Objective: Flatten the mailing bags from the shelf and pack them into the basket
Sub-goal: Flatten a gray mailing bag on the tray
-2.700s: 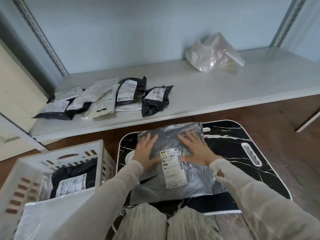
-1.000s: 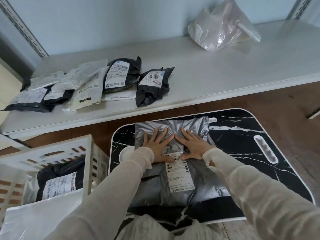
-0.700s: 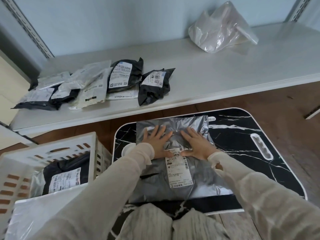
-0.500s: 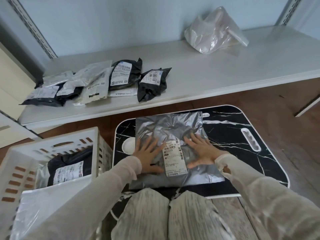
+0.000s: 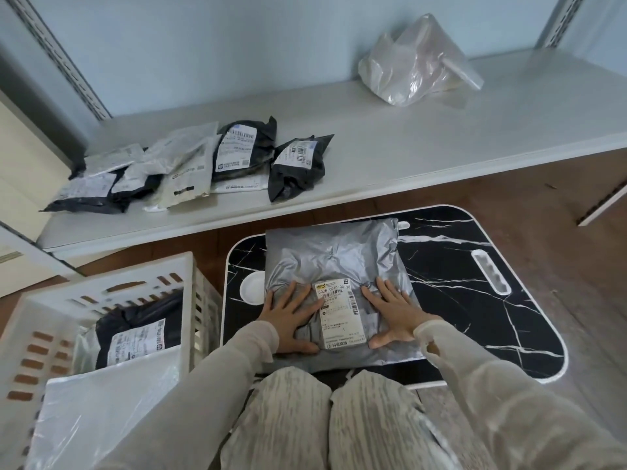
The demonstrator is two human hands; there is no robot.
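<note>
1. From my remote feed, the crinkled silver-grey plastic mailing bag lay at centre frame on the black marble-pattern lap table, long axis running toward the upper frame.
2. I saw the left hand and right hand flat on its lower half, fingers straight and spread, either side of the white shipping label, gripping nothing.
3. The white slotted plastic basket sat lower left, nearer the left hand.

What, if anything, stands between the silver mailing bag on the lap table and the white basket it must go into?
Nothing visible does. The silver mailing bag lies under both hands, and the basket stands open-topped just left of the table.
</note>
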